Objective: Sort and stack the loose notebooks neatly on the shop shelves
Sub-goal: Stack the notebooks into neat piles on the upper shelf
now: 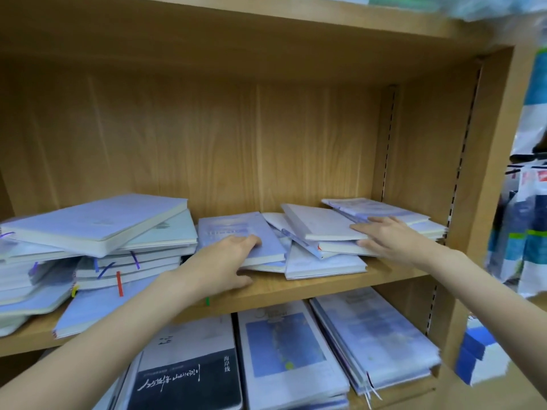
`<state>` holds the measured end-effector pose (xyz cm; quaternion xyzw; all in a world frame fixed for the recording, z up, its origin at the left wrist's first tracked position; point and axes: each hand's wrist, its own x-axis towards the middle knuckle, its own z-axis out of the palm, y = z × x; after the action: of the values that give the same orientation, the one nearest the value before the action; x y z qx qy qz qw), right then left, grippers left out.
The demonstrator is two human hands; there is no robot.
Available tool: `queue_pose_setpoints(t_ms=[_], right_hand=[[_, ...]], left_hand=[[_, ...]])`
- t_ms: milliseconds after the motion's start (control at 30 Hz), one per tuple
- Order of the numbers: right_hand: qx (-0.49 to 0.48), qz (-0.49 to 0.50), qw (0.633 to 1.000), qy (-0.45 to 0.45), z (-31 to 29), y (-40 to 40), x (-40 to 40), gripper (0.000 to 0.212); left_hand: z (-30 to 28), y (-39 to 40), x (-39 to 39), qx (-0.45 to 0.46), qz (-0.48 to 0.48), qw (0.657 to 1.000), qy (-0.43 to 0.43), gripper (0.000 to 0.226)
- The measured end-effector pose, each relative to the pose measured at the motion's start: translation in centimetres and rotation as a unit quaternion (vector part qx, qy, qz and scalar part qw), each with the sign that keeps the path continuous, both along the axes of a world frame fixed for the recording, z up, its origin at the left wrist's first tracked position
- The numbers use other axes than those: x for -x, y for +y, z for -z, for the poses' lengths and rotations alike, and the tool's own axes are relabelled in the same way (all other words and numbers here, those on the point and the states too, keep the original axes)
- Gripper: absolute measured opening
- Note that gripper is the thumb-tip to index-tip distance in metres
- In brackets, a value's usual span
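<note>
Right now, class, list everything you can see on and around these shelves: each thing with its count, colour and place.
Wooden shelf unit: one, light brown, fills the view.
Left pile of notebooks: count unclear, pale blue and white, untidy, middle shelf left.
Lavender notebook: one, middle shelf centre, under the left hand.
Loose notebooks: several, white and pale blue, overlapping askew, middle shelf right.
Lower-shelf notebooks: three stacks, blue, white and black, lying flat.
Hanging packets: several, blue and white, right of the unit.
Left hand: grips the lavender notebook.
Right hand: grips the loose notebooks.
</note>
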<state>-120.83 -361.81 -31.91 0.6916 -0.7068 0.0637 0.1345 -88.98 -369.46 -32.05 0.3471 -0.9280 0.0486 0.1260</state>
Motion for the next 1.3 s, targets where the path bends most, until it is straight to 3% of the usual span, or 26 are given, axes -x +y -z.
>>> queue_pose_setpoints(t_ms=[133, 200, 333, 600, 700, 833, 933, 1033, 1100, 1200, 1300], right_hand=[[0.015, -0.02, 0.998, -0.058, -1.0, 0.5, -2.1, 0.048], [0.038, -0.078, 0.991, -0.099, -1.8, 1.2, -4.2, 0.052], [0.075, -0.163, 0.969, -0.167, -3.1, 1.4, -8.9, 0.054], [0.02, -0.256, 0.951, -0.173, -1.6, -2.5, -17.9, 0.06], [0.058, -0.274, 0.939, -0.201, -2.2, -3.3, -20.6, 0.065], [0.051, -0.289, 0.928, -0.231, -3.8, -4.3, -24.4, 0.075], [0.051, -0.309, 0.915, -0.253, -4.4, -4.8, -28.1, 0.078], [0.096, -0.322, 0.92, -0.2, -3.9, -5.4, -31.9, 0.071], [0.138, -0.329, 0.919, -0.166, -3.3, -6.0, -33.7, 0.061], [0.198, -0.309, 0.913, -0.178, -3.1, -6.1, -33.9, 0.059], [0.214, -0.269, 0.921, -0.186, -3.9, -6.0, -30.9, 0.031]], left_hand=[[-0.8, 0.2, 0.1, 0.003, 0.025, 0.999, 0.02, 0.057], [-1.0, 0.5, -0.9, -0.001, 0.05, 0.995, 0.081, 0.047], [-1.9, 1.3, -4.7, 0.129, 0.086, 0.973, 0.168, 0.037], [-3.6, 2.4, -12.6, 0.207, -0.038, 0.951, 0.227, 0.041], [-3.7, 2.1, -15.9, 0.187, -0.066, 0.96, 0.2, 0.051], [-3.2, 1.6, -20.6, 0.12, -0.129, 0.971, 0.162, 0.084], [-3.2, 0.8, -23.5, 0.123, -0.185, 0.965, 0.14, 0.083], [-3.7, -0.3, -25.8, 0.091, -0.224, 0.943, 0.229, 0.08], [-3.6, -0.4, -26.6, 0.01, -0.222, 0.924, 0.312, 0.071], [-2.7, -0.4, -26.8, -0.042, -0.179, 0.918, 0.352, 0.064], [-2.0, -0.4, -26.5, -0.081, -0.136, 0.916, 0.369, 0.061]])
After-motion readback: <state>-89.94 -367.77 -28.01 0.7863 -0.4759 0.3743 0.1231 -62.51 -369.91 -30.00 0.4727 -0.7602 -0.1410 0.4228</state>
